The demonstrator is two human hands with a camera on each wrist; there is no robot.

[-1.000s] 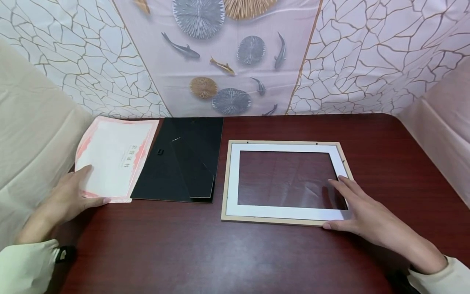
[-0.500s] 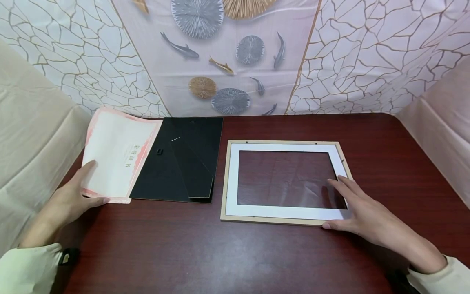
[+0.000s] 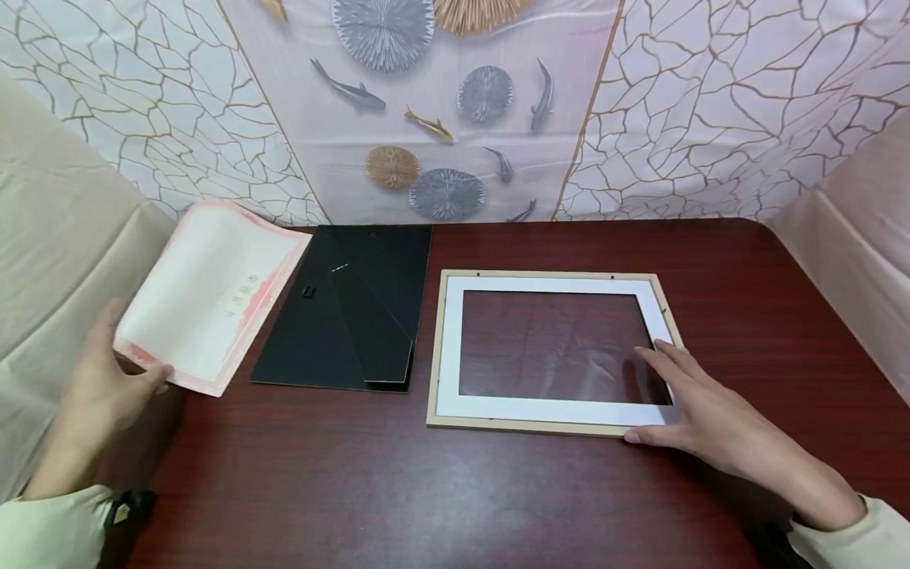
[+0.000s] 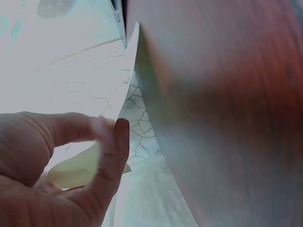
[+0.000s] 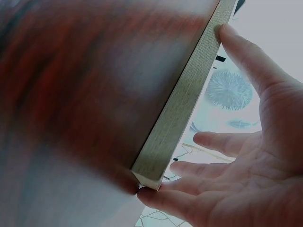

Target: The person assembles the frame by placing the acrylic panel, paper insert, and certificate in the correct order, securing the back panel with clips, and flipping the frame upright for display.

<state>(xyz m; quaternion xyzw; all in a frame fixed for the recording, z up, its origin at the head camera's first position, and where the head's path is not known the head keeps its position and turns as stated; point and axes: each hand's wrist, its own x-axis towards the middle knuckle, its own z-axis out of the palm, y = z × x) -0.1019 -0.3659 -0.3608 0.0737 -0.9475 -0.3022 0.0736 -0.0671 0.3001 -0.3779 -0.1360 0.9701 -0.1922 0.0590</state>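
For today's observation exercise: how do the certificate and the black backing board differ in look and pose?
The certificate is pale with a pink border and curves up off the table, pinched by the left hand. The black backing board is dark, stiff, lies flat and goes untouched. Both are rectangular sheets left of the frame.

Left hand fills the lower left, close to the lens. Thumb and a finger pinch the near edge of a pale sheet of paper, which rises up and away toward the top of the view, its edge curving slightly. Paper looks washed out, faint crack-like lines showing on it. Dark red-brown table takes the right side, blurred. Between paper and table, a strip of white backdrop with a cracked-line pattern, and pale cloth below it.
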